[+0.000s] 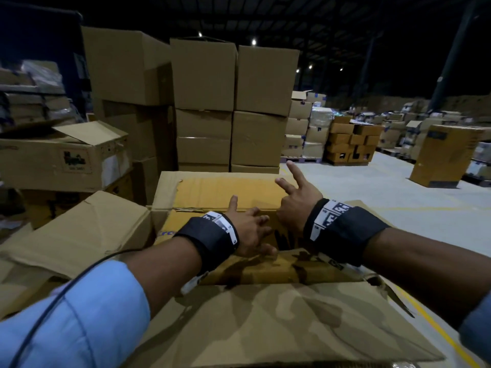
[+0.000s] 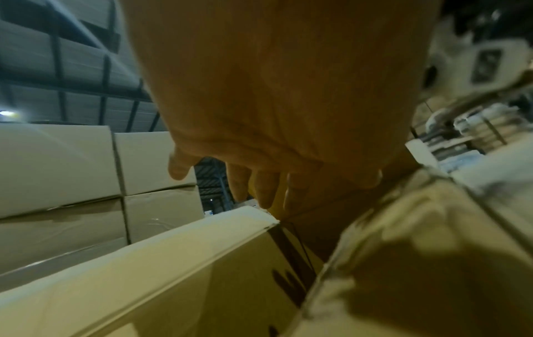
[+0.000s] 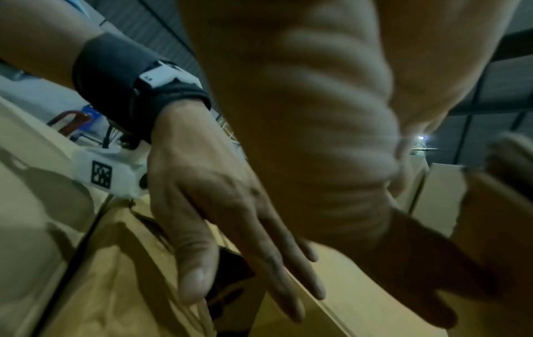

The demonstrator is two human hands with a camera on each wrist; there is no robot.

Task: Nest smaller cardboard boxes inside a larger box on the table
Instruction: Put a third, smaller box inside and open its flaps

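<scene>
A large cardboard box stands in front of me with its flaps folded outward. Inside it sits a smaller yellow-brown cardboard box. My left hand lies over the top of that smaller box with its fingers straight and spread; it grips nothing. My right hand hovers just to the right, above the box's far right corner, with two fingers stretched out, and holds nothing. In the right wrist view the left hand shows flat above the cardboard, and the right palm is blurred.
Tall stacks of plain cartons rise right behind the large box. A printed carton with a loose flap sits at the left. Pallets of boxes and a tall carton stand on the grey floor to the right.
</scene>
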